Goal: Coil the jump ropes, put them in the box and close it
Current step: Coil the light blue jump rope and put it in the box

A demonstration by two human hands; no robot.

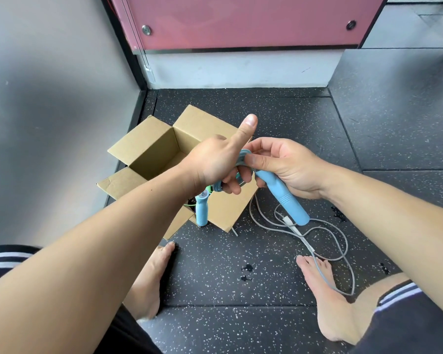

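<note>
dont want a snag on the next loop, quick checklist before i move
1. Box flaps open: ok.
2. Left hand grips coil: ok.
3. Right hand holds handle: ok.
4. Rope fully coiled: not ok, much lies on the floor.
5. Rope clear of right foot: not ok, it lies across it.
6. Room left inside: cannot tell.
</note>
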